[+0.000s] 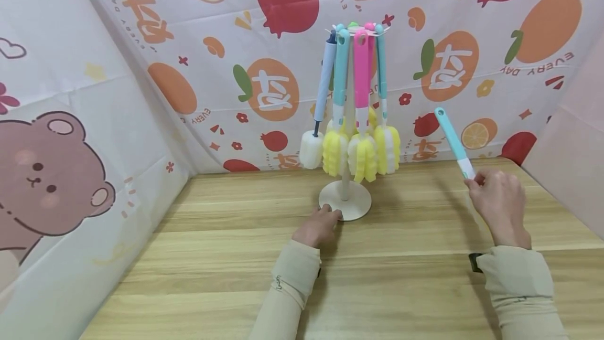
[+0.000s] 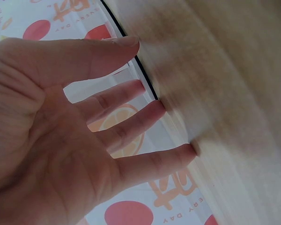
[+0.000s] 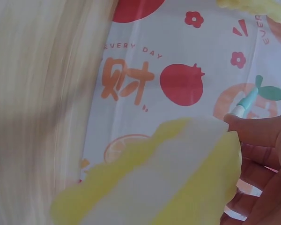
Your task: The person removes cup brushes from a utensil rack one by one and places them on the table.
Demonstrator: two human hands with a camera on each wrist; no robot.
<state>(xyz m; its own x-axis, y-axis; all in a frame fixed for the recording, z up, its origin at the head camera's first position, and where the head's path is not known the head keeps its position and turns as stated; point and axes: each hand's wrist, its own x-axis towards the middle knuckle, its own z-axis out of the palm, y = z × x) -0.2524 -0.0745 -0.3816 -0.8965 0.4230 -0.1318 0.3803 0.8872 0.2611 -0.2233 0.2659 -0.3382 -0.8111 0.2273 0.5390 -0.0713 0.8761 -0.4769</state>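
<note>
My right hand (image 1: 501, 202) pinches a brush by the white end of its teal handle (image 1: 453, 138), to the right of the rack; in the right wrist view the brush's yellow and white sponge head (image 3: 164, 173) shows beside the hand (image 3: 262, 159). The left hand (image 1: 318, 226) rests with its fingertips at the front edge of the rack's round white base (image 1: 354, 204). Its fingers look spread and fairly straight in the left wrist view, where the hand (image 2: 70, 126) touches the wooden surface.
Several brushes with teal, pink and pale blue handles hang from the rack's top (image 1: 360, 30), sponge heads downward above the base. The wooden table (image 1: 226, 245) meets a fruit-print cloth (image 1: 189, 30) behind it. A cloth with a bear print (image 1: 61, 182) stands at the left.
</note>
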